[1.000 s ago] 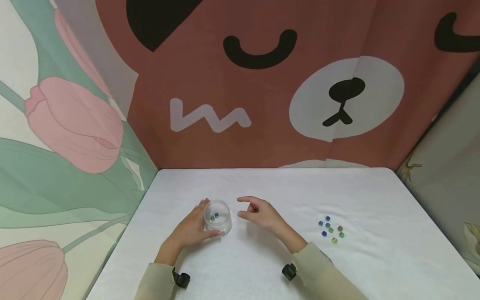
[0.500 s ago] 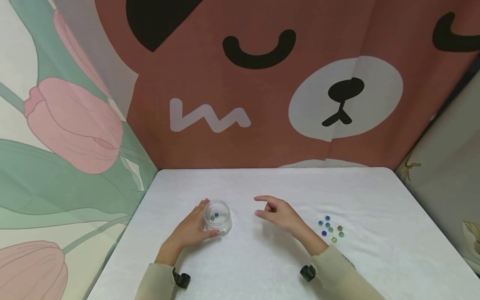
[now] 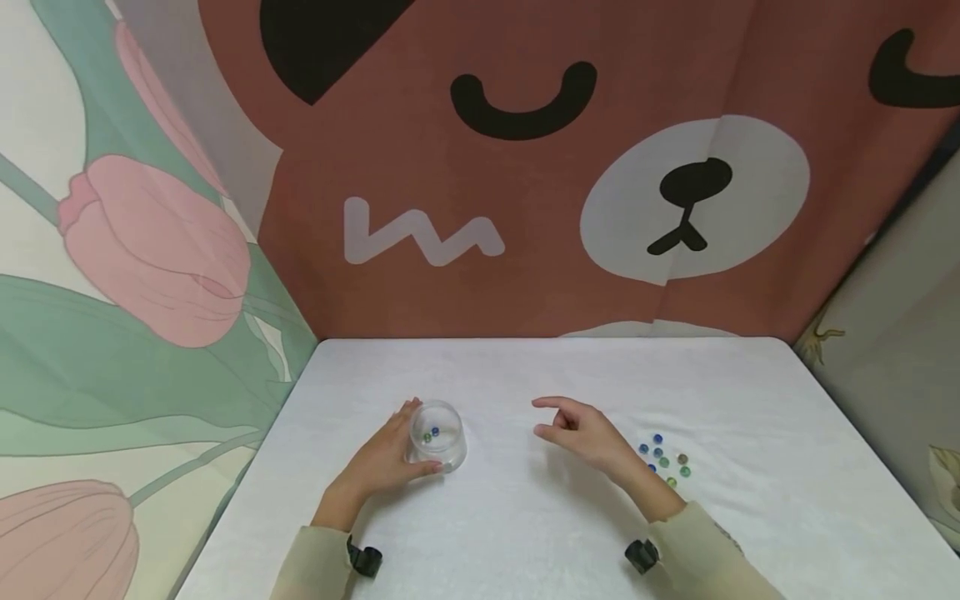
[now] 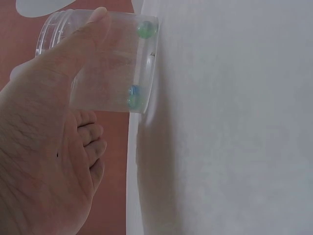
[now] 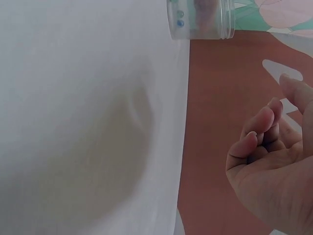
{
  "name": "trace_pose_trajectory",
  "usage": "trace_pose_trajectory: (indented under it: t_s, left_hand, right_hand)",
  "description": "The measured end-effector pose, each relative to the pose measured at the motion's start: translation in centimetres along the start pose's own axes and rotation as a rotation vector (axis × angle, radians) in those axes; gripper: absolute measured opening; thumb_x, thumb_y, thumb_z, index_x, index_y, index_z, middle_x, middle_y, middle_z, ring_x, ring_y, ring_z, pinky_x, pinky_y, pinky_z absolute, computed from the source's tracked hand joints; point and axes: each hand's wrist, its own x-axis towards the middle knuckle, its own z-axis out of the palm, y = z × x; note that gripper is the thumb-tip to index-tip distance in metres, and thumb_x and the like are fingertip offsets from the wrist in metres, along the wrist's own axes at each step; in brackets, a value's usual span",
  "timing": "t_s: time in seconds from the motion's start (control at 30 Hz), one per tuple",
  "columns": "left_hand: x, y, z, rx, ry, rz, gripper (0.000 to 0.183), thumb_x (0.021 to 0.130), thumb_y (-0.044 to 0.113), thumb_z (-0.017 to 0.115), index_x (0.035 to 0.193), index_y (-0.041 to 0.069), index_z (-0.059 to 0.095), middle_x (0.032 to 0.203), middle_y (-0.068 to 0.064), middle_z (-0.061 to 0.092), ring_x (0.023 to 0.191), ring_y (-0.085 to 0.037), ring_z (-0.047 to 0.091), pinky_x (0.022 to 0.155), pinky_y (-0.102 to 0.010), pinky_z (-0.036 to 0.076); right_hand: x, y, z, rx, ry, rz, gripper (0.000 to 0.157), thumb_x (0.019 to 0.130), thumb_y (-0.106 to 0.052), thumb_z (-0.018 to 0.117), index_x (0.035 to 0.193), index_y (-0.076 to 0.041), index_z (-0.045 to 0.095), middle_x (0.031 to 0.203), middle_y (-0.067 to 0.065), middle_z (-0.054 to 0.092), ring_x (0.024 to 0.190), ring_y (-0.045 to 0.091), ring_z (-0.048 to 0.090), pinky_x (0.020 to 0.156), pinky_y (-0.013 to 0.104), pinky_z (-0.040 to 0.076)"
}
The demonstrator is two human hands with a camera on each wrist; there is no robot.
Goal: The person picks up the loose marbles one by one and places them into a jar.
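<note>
My left hand (image 3: 382, 450) grips a clear plastic jar (image 3: 453, 457) that stands upright on the cloth, thumb along the near side and fingers round the far side. Through its wall in the left wrist view, a green marble (image 4: 146, 29) and a blue one (image 4: 134, 90) beside another green one show at the bottom. Right of the jar, my right hand (image 3: 581, 433) hovers above its own shadow and holds nothing. Its thumb and index finger are apart, the other fingers loosely curled. Several blue, green, yellow and brownish glass marbles (image 3: 664, 462) lie to its right, a blue one partly behind the forearm.
A white cloth (image 3: 480, 533) with slight wrinkles covers the table. Behind its back edge hangs a brown curtain with a bear face (image 3: 450, 292). A tulip-print curtain (image 3: 157, 258) borders the left side, and a pale one (image 3: 892, 317) the right.
My right hand has moved right, away from the jar and toward the loose marbles, its forearm now overlapping some of them. The left hand and jar stay in place.
</note>
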Motion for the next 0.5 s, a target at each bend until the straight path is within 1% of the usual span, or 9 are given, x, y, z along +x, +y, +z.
trace_pose_trajectory:
  t_s: [0.17, 0.5]
  left_hand:
    - [-0.2, 0.2, -0.2, 0.0, 0.001, -0.008, 0.116, 0.076, 0.065, 0.079, 0.162, 0.009, 0.023, 0.168, -0.009, 0.023, 0.154, -0.031, 0.022, 0.123, -0.054, 0.026]
    - [-0.1, 0.3, 0.0, -0.001, -0.003, -0.012, 0.116, 0.076, 0.065, 0.079, 0.162, 0.009, 0.023, 0.167, -0.01, 0.023, 0.154, -0.031, 0.022, 0.122, -0.054, 0.026]
  right_hand:
    - [-0.6, 0.3, -0.7, 0.0, 0.014, 0.015, 0.04, 0.09, -0.032, 0.078, 0.127, -0.02, 0.07, 0.074, 0.0, 0.056, 0.064, 0.013, 0.048, 0.054, 0.023, 0.039]
    - [-1.7, 1.1, -2.0, -0.004, 0.04, 0.03, 0.04, 0.091, -0.03, 0.078, 0.128, -0.018, 0.069, 0.075, 0.001, 0.056, 0.065, 0.013, 0.049, 0.055, 0.023, 0.04]
